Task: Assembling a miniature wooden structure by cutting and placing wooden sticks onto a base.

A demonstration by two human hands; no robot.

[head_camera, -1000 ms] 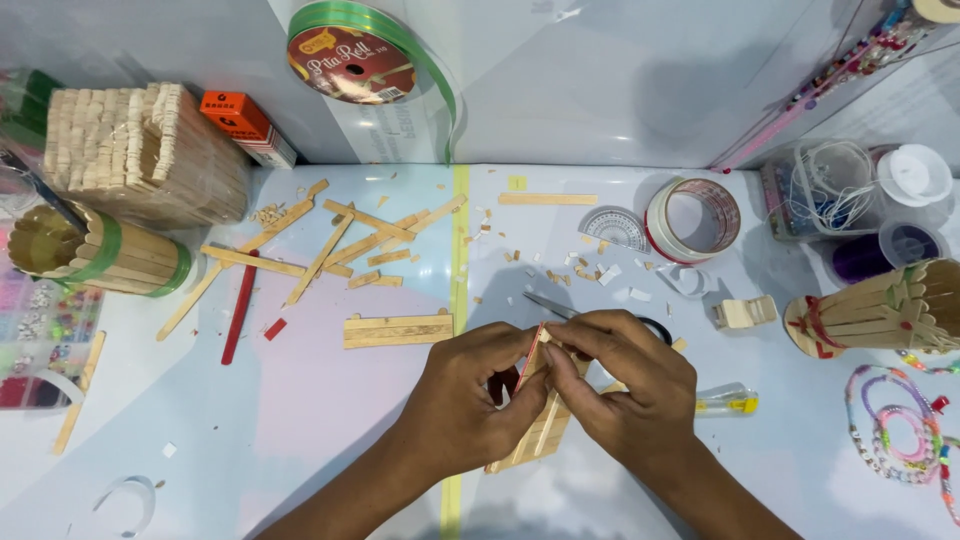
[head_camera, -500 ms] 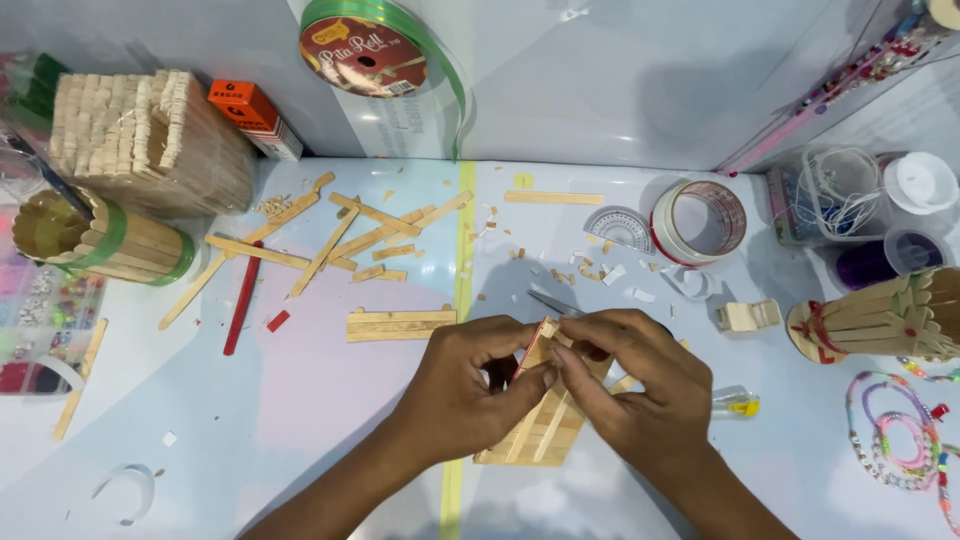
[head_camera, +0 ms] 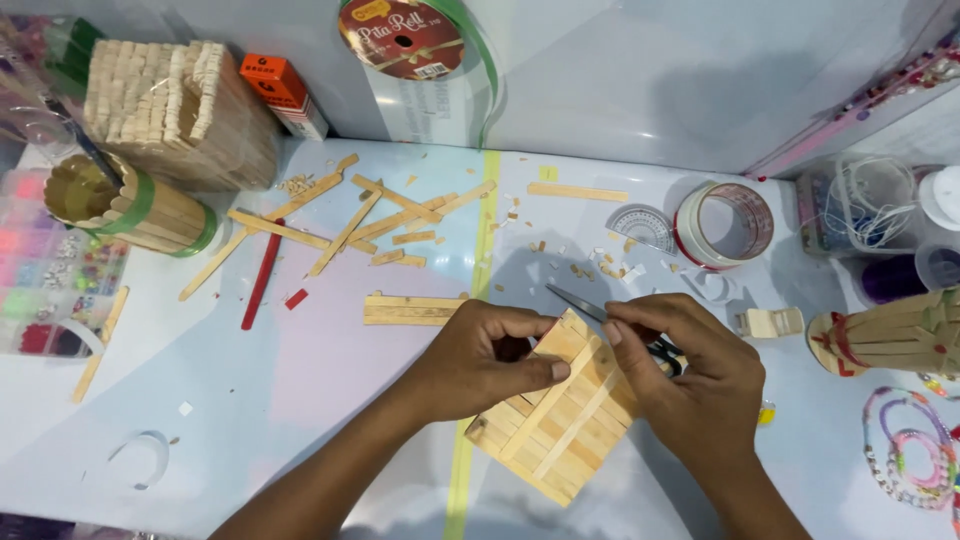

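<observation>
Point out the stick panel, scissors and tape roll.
stick panel (head_camera: 570,425), head view, middle of the slats
scissors (head_camera: 576,300), head view, blades
tape roll (head_camera: 722,226), head view, rim

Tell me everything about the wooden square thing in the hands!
The stick panel is a flat square of pale wooden craft sticks set side by side, with two thinner sticks crossing over them. It lies tilted like a diamond, low over the white table. The left hand grips its upper left edge; the right hand touches its upper right.
</observation>
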